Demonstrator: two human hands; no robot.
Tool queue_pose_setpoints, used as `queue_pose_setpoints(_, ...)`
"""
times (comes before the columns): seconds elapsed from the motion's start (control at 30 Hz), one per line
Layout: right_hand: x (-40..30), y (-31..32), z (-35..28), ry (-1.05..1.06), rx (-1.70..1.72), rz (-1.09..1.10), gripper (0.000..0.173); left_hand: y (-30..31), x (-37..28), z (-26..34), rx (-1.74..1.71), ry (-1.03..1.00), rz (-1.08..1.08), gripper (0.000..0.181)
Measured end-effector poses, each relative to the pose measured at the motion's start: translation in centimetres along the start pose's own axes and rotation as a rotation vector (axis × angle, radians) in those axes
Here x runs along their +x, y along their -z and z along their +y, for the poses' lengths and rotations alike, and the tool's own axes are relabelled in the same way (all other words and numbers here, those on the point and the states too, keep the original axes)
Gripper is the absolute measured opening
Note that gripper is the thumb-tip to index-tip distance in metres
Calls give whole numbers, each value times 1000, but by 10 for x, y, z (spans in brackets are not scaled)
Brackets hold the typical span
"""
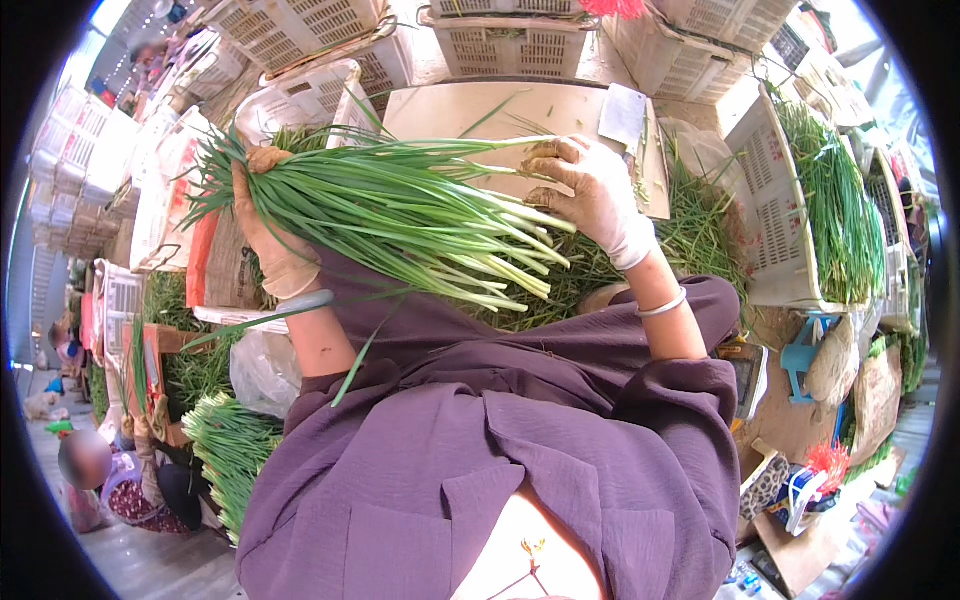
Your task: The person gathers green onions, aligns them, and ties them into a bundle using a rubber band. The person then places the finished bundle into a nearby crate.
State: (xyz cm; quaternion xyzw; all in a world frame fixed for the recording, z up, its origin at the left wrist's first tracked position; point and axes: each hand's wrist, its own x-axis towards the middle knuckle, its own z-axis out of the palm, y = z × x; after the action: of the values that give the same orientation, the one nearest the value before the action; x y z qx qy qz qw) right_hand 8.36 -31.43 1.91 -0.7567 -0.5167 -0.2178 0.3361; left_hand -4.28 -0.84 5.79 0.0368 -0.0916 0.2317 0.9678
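A loose bunch of long green garlic chives [390, 202] lies across the view above the lap, leaves at the left, pale stem ends at the right. My left hand [270, 217], in a soiled glove, grips the leafy end. My right hand [581, 184], in a dirty white glove, has its fingers bent around the pale end of a few upper stalks, drawn out from the bunch. Beyond is a pale board [465, 109], with a broad metal blade [622, 114] lying at its right side. A few loose leaves rest on the board.
Plastic crates [517, 45] stand behind the board. At the right, a crate [780, 225] holds more chives. Cut leaves [697, 225] are heaped beside and below the board. Stacked chives [232, 442] stand at the lower left. A co-worker [135, 480] sits at the far left.
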Motion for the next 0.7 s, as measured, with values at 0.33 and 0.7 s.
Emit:
queue_pose_setpoints(0.33, 0, -39, -15, -359, 426, 291, 9, 10, 6, 3, -57, 47, 27, 16)
queue_pose_setpoints(0.7, -51, -51, 16, -877, 1103, 541, 9, 11, 3, -3, 70, -6, 42, 14)
